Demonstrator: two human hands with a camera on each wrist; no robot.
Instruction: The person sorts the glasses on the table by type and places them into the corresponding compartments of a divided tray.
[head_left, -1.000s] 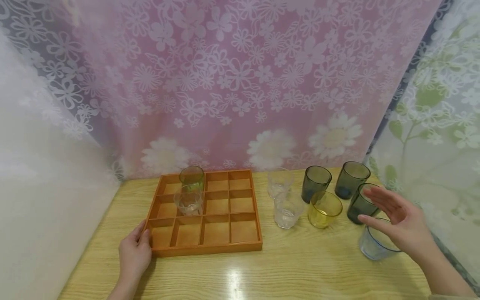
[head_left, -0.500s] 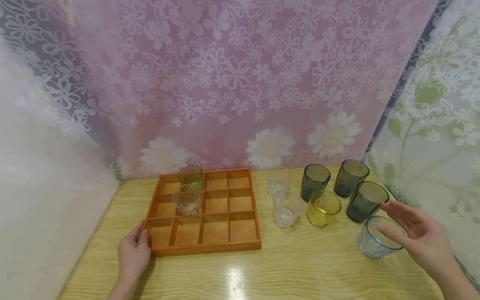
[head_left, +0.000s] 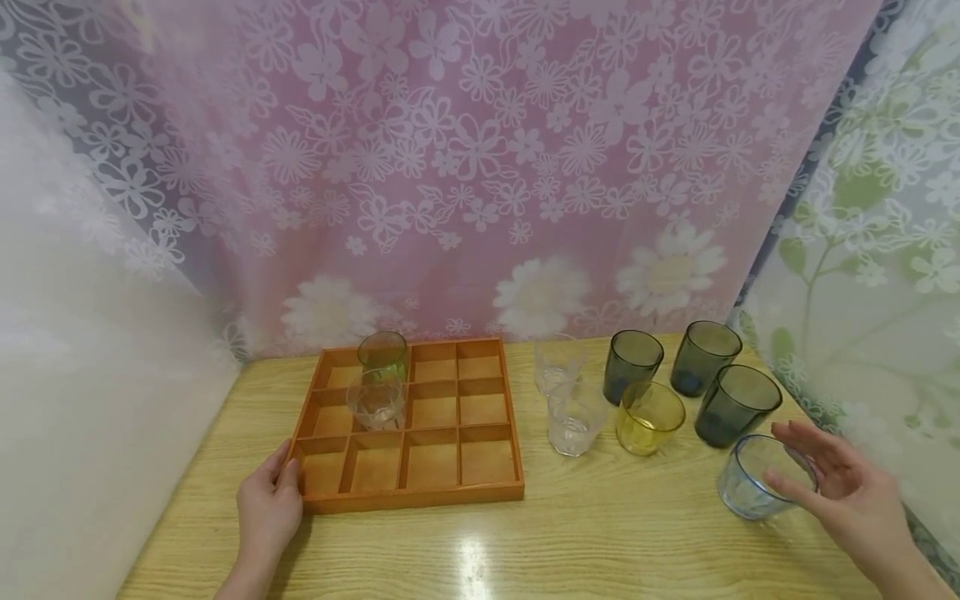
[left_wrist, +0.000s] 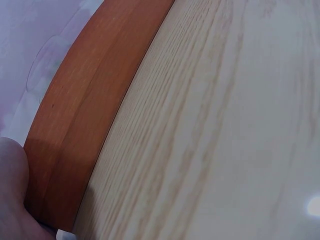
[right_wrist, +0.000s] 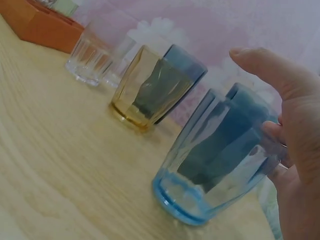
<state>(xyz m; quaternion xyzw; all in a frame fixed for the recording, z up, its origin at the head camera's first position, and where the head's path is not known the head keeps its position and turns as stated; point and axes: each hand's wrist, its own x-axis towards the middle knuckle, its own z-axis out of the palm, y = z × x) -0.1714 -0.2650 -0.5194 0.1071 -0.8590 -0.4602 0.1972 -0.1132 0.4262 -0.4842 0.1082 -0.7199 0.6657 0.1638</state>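
Observation:
At the tray's front left corner, my left hand (head_left: 268, 507) grips the divided wooden tray (head_left: 420, 497); the left wrist view shows the thumb (left_wrist: 11, 172) against that corner. My right hand (head_left: 855, 493) is beside a clear drinking glass with a blue rim (head_left: 748, 490), upright on the table. Its thumb stays raised and apart from the glass, while fingers are near or touching the far side, partly hidden. A green glass (head_left: 384, 354) sits in a back compartment of the tray, and a clear glass (head_left: 377, 404) in the compartment before it.
Several dark grey-green glasses (head_left: 738, 406) stand at the back right. A yellow glass (head_left: 648, 423) and two clear glasses (head_left: 576, 425) stand between them and the tray. Flowered cloth (head_left: 465, 167) hangs behind the wooden table (head_left: 570, 542).
My right hand has moved from above the blue-rimmed glass, right and down, to that glass's right side. My left hand and the tray have stayed in place.

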